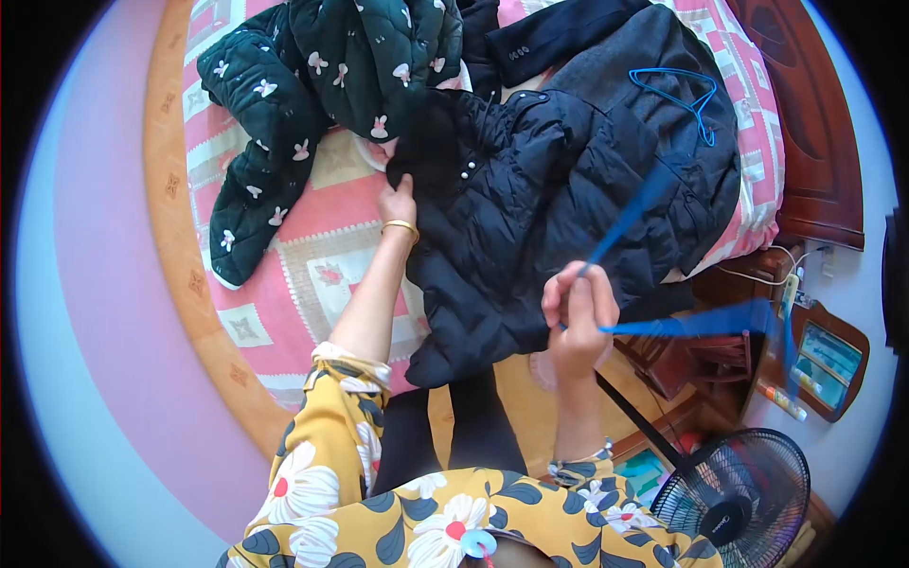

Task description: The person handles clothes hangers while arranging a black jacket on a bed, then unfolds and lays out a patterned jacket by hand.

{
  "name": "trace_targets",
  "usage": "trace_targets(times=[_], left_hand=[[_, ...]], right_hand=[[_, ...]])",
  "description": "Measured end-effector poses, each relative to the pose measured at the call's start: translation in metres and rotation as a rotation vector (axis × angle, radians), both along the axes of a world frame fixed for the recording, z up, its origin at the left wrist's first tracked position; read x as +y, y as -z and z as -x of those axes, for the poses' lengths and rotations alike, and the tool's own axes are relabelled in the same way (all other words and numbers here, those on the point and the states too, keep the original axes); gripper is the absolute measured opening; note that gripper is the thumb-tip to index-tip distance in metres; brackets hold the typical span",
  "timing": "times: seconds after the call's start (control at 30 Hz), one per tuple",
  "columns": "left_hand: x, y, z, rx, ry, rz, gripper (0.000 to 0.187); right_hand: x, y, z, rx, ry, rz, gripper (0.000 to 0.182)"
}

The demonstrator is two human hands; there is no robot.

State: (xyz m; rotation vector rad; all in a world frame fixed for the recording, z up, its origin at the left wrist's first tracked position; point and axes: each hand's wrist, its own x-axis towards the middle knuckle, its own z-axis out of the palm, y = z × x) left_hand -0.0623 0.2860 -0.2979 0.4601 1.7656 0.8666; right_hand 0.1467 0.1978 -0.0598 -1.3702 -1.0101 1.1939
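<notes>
Yellow flower-printed cloth of the wearer's top (379,532) is seen nearest the camera, with a small pale blue round piece (478,543) set at its middle. Beyond it, a black puffer jacket (516,194) is spread on the bed, over a pink patchwork bedspread (331,241). Its left edge is pinched by the left hand (400,206), the thumb and fingers clamped on the dark cloth; that wrist is circled by a gold-coloured bangle (401,227). By the right hand (579,312), a blue hanger (686,325) is held over the jacket's near right edge, the fingers curled together on it; its arms are blurred, so exactly which part is gripped cannot be told.

Past the jacket, a second blue hanger (699,112) is laid on a grey garment (606,66), beside which a dark sleeve with buttons (554,43) is seen. To the left, a dark green quilted garment (275,109) printed with white rabbits is draped on the bedspread. The bed is bordered at the right by carved dark wood (795,114), and a black fan (734,502) is stood on the near right side.
</notes>
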Motion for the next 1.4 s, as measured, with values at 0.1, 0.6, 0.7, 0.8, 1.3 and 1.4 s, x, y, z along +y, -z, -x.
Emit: trace_targets(times=[0.1, 0.6, 0.7, 0.8, 1.3, 1.4], left_hand=[[-0.028, -0.023, -0.016, -0.293, -0.454, -0.023, 0.059], [-0.156, 0.024, 0.023, 0.088, -0.327, 0.195, 0.063], [-0.149, 0.016, 0.022, -0.056, -0.52, -0.01, 0.053], [-0.15, 0.006, 0.035, 0.152, -0.259, -0.019, 0.054], [-0.253, -0.043, -0.039, -0.575, -0.481, 0.033, 0.044], [-0.249, -0.05, -0.038, -0.418, -0.546, -0.12, 0.041]], right_hand=[[-0.061, 0.111, 0.021, -0.121, -0.114, 0.172, 0.022], [-0.117, 0.082, 0.035, -0.137, -0.408, 0.433, 0.018], [-0.118, 0.076, 0.047, -0.14, -0.382, 0.339, 0.015], [-0.187, 0.183, 0.034, -0.415, -0.534, 0.636, 0.022], [-0.215, 0.189, -0.089, -0.821, -0.41, 0.326, 0.009], [-0.177, 0.111, -0.064, -0.672, -0.348, 0.309, 0.009]])
